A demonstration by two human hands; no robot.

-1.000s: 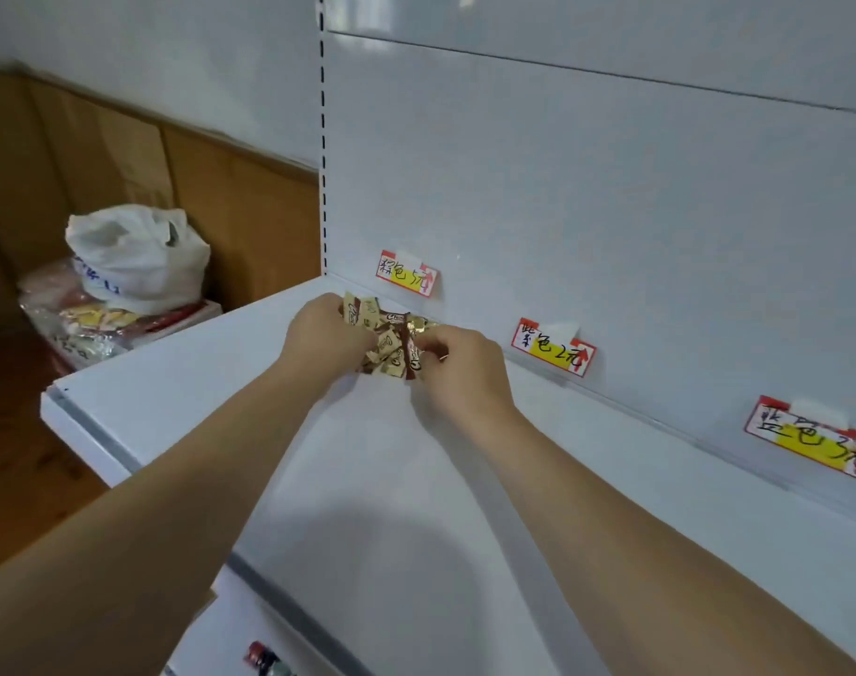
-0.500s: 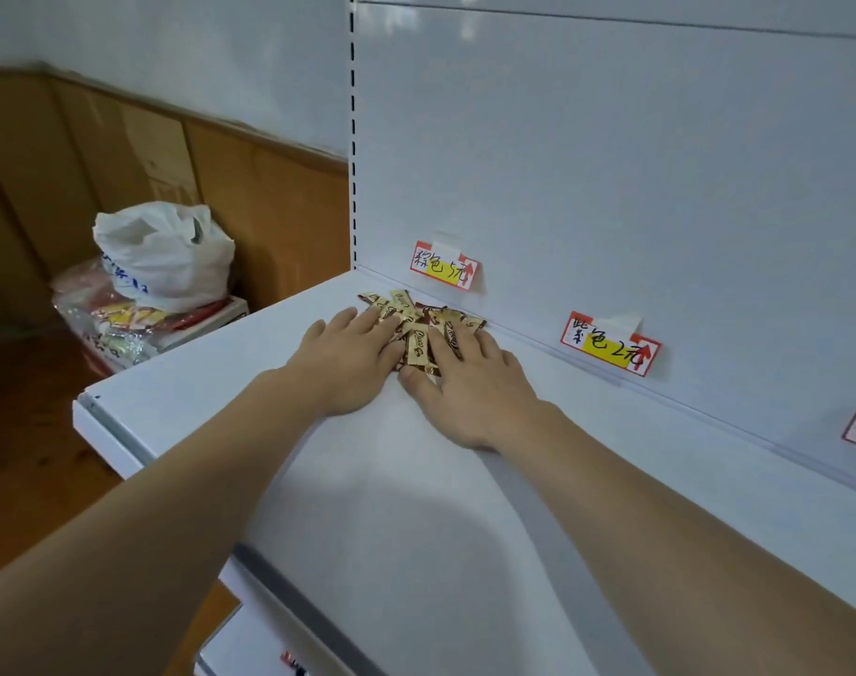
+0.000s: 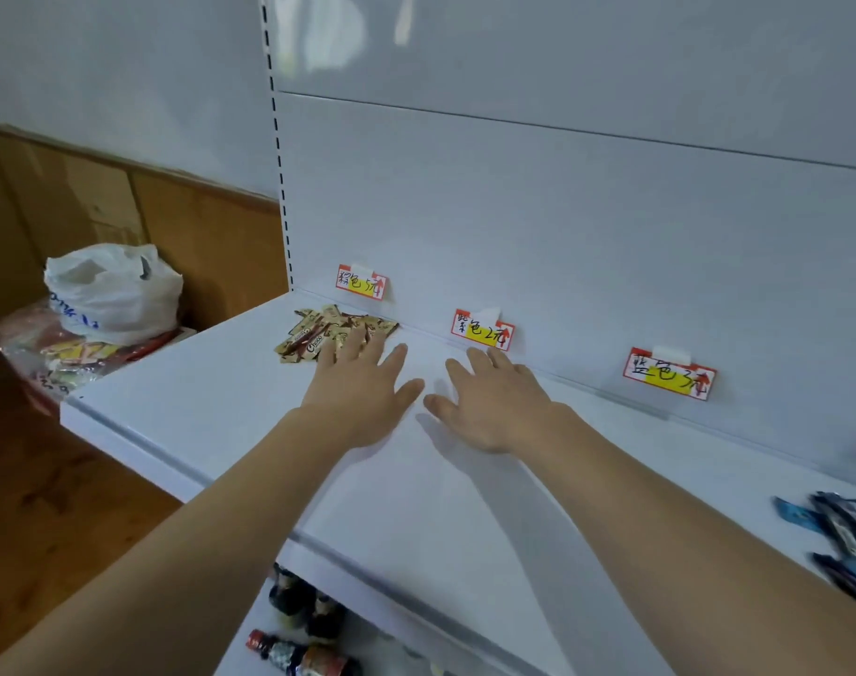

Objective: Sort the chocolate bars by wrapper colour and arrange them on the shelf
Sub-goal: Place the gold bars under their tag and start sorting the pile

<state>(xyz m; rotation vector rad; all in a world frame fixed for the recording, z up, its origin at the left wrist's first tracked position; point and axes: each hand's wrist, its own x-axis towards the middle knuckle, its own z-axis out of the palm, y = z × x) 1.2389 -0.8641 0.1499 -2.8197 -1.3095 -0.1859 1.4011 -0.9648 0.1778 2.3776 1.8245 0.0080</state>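
**Both hands flat and empty over shelf; brown bars piled at back-left**

Pile of brown-and-gold wrapped chocolate bars (image 3: 329, 335) lies on the white metal shelf (image 3: 211, 397), far-left corner, against the back panel and directly below the first red-and-yellow handwritten price label (image 3: 361, 282). Bars overlap loosely, not aligned: the front ones have their long axes running diagonally, near-left to far-right; the rest point in mixed directions. Exact count cannot be told.

Left hand (image 3: 362, 390): palm down, fingers straight and spread, holding nothing. Its fingertips overlap the near-right edge of the pile; contact cannot be confirmed.

Right hand (image 3: 496, 402): palm down, fingers straight and spread, holding nothing, just beside the left hand, well clear of the pile. Its fingertips lie below the second price label (image 3: 483, 329).

A third price label (image 3: 669, 373) sits further right on the back panel. Dark-blue wrapped bars (image 3: 845, 534) lie in a heap at the shelf's right edge, partly cut off.

Off the shelf: white plastic bag (image 3: 111, 290) on packaged goods at left; dark bottles (image 3: 301, 626) on the lower level.
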